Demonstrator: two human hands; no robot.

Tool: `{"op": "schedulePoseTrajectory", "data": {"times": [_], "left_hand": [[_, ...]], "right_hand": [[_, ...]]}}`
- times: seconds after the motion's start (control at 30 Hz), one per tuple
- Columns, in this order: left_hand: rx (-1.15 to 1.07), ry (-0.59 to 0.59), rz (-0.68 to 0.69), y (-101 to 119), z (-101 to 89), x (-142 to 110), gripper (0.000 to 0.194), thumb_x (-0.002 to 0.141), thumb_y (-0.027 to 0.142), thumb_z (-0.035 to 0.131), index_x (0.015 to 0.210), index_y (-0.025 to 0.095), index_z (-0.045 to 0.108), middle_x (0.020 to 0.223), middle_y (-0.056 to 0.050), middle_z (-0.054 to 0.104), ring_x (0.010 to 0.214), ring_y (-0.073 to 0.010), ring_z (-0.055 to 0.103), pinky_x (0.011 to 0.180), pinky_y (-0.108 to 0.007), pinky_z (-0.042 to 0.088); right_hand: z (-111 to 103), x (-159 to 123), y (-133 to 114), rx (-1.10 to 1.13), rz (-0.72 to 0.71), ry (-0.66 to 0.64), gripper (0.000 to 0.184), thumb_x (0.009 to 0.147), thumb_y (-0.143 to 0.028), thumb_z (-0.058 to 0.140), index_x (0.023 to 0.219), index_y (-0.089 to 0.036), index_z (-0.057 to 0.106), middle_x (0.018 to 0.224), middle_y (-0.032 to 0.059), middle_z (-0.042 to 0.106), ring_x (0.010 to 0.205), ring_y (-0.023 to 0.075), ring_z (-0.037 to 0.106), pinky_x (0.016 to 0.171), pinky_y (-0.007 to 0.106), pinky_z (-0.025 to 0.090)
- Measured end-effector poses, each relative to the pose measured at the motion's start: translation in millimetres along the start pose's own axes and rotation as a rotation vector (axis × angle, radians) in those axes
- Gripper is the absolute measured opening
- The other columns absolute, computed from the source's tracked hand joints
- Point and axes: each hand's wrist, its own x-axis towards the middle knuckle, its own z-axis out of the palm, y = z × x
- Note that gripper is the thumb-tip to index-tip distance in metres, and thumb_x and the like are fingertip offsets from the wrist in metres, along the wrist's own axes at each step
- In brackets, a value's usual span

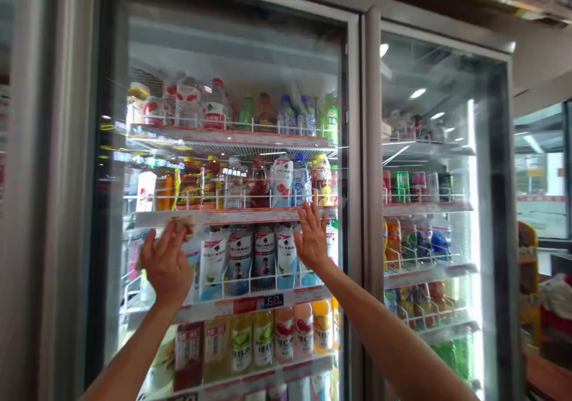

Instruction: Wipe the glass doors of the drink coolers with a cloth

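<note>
My left hand (167, 264) presses a pale, crumpled cloth (186, 224) against the glass door (241, 43) of a drinks fridge. Part of the cloth shows past the fingertips and the rest is hidden beneath the hand. Farther right, my right hand (313, 237) is raised to the same door with its fingers spread and nothing in it. Whether its palm touches the glass I cannot tell. Behind the pane, white-labelled bottles (263, 258) stand in a row between the two hands.
A metal door frame (372, 210) divides this door from a second glass door (447, 73) on the right. Shelves of bottles and cans sit behind both panes. A price tag (273, 301) is on a shelf edge. Beyond the fridge stands a yellow chair (528, 270).
</note>
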Motion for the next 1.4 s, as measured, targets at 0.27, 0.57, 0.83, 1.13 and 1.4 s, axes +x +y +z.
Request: {"op": "schedulePoseTrajectory", "data": {"times": [0.27, 0.57, 0.83, 1.13, 1.4], "left_hand": [[-0.331, -0.500, 0.850, 91.5, 26.2, 1.0, 0.041, 0.085, 0.016, 0.043, 0.117, 0.040, 0.055, 0.119, 0.007, 0.062, 0.121, -0.0102, 0.048, 0.113, -0.035, 0.024], [-0.433, -0.070, -0.221, 141.6, 72.8, 104.4, 0.032, 0.083, 0.028, 0.041, 0.105, 0.025, 0.064, 0.123, 0.006, 0.059, 0.121, -0.0206, 0.047, 0.109, -0.045, 0.033], [-1.001, -0.576, -0.071, 382.6, 105.4, 146.8, 0.044, 0.092, 0.041, 0.028, 0.126, 0.024, 0.051, 0.124, -0.003, 0.058, 0.119, -0.0162, 0.050, 0.105, -0.034, 0.039], [-0.079, -0.273, -0.132, 429.6, 211.8, 137.4, 0.057, 0.087, 0.025, 0.039, 0.141, 0.012, 0.025, 0.148, -0.018, 0.023, 0.138, -0.0293, 0.021, 0.108, -0.055, 0.023], [0.135, -0.274, 0.309, 434.9, 221.0, 136.5, 0.052, 0.089, 0.029, 0.035, 0.139, 0.014, 0.032, 0.146, -0.013, 0.031, 0.137, -0.0258, 0.025, 0.112, -0.049, 0.016]], "right_hand": [[-10.3, -2.8, 12.8, 0.127, -0.041, -0.056, 0.062, 0.086, -0.023, 0.037, 0.145, -0.024, 0.015, 0.150, 0.0064, 0.025, 0.141, 0.0223, 0.010, 0.111, 0.055, 0.017], [-60.4, -6.7, 33.6, 0.364, 0.008, 0.001, 0.061, 0.089, -0.026, 0.035, 0.145, -0.028, 0.012, 0.151, 0.0026, 0.020, 0.136, 0.0183, 0.027, 0.106, 0.038, 0.037], [-151.9, 62.3, 135.5, 0.307, 0.184, 0.450, 0.054, 0.091, -0.024, 0.028, 0.144, -0.031, 0.019, 0.134, 0.0038, 0.047, 0.121, 0.0222, 0.045, 0.100, 0.046, 0.042], [-147.8, 124.6, 279.4, -0.054, -0.229, 0.023, 0.050, 0.089, -0.030, 0.037, 0.137, -0.017, 0.037, 0.144, 0.0057, 0.037, 0.137, 0.0231, 0.021, 0.113, 0.046, 0.022], [-235.1, 106.8, 496.3, -0.252, 0.388, 0.205, 0.051, 0.090, -0.025, 0.026, 0.139, -0.017, 0.034, 0.147, 0.0091, 0.030, 0.138, 0.0297, 0.018, 0.107, 0.062, 0.015]]}}
